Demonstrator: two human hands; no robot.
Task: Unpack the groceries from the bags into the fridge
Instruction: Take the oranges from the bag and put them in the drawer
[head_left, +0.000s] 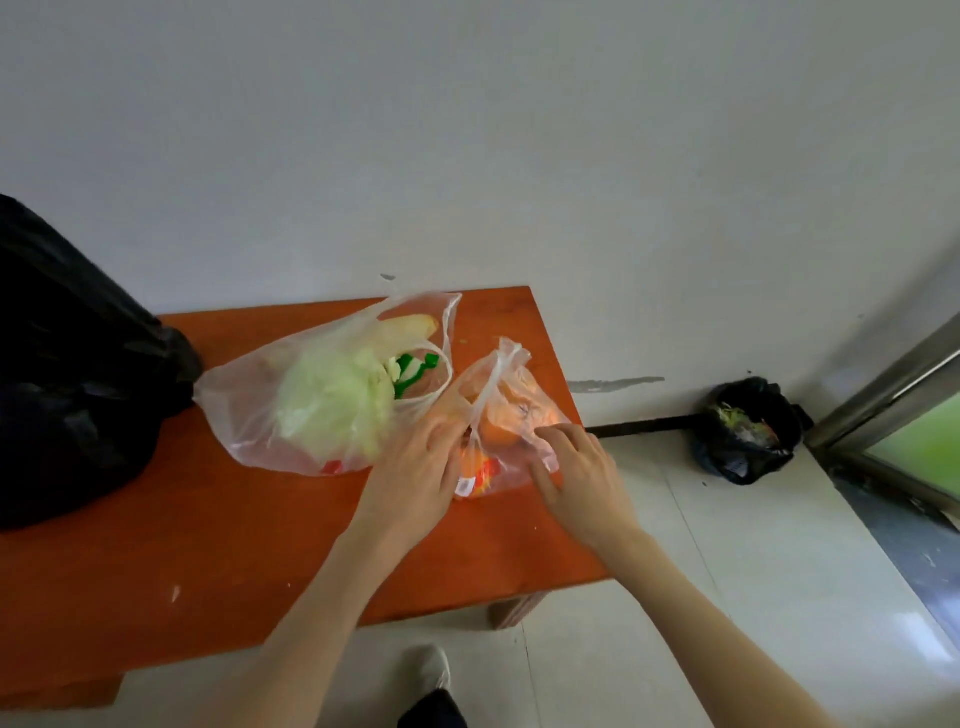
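I have both hands at the small bag (511, 415) on the surface (218, 540): left hand (415, 467) pinches its knotted neck, right hand (576, 467) curls on its side, oranges (498, 431) lying between them.

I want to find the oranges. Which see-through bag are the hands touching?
The smaller clear bag with orange fruit, near the table's right edge. Both the left hand and right hand are on it. The bigger cabbage bag lies untouched.
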